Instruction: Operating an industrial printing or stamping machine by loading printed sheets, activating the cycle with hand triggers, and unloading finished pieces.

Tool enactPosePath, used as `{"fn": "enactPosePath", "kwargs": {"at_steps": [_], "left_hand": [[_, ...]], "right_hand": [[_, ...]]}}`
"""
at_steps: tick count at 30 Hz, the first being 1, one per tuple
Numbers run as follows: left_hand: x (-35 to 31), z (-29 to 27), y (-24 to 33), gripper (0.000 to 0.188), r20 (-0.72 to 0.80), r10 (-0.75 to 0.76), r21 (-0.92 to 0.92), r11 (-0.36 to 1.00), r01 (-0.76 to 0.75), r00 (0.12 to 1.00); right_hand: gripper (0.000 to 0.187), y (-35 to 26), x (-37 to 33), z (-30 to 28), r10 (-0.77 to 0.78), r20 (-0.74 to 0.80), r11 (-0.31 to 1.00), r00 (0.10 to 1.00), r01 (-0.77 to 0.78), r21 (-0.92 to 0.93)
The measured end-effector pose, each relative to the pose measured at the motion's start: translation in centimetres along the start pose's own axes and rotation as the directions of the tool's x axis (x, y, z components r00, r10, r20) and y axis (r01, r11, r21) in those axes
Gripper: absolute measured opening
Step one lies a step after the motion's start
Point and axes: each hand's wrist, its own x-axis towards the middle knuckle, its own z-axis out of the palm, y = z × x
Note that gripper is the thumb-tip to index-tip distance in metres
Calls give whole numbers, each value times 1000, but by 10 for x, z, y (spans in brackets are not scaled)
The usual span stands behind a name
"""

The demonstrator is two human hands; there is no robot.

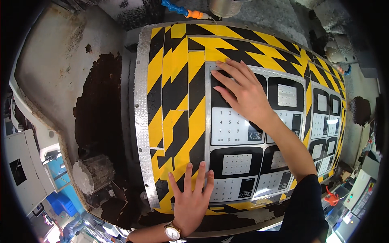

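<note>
A flat sheet printed with several black-and-white keypad faces lies on a plate covered in yellow-and-black striped tape. Fingers spread, my right hand rests over the sheet's upper left keypad, its fingertips at the top edge. My left hand, with a watch on the wrist, lies flat on the tape by the sheet's lower left edge, fingers stretched out. Neither hand grips anything. Under my right hand and forearm, parts of the keypads are hidden. Farther right sits a second sheet of keypad faces.
Beyond the plate hang a blue-and-orange jointed hose and a metal cylinder. A perforated metal edge borders the plate's left side. Stained machine walls surround it, with a rough block at left. A red object is at lower right.
</note>
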Motion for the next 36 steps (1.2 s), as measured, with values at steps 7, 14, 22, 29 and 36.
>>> {"fn": "enactPosePath", "kwargs": {"at_steps": [7,14,22,29,36], "left_hand": [[0,-1,-1,89,2,6,4,1000,-6,1000],[1,-7,-6,96,32,29,-89,996,-26,999],[-2,-5,-6,65,1,33,-71,997,-33,999],[-2,-3,-4,96,-22,60,-20,998,-60,998],[-3,-10,0,107,19,48,-60,997,-46,999]], "right_hand": [[35,-3,3,-4,27,28,1000,999,-27,-6],[33,-4,4,-3,55,28,998,998,-55,21],[32,-5,3,-4,71,2,996,997,-71,62],[35,-2,0,-3,70,10,997,997,-70,43],[35,-13,5,3,190,58,979,980,-185,-85]]}}
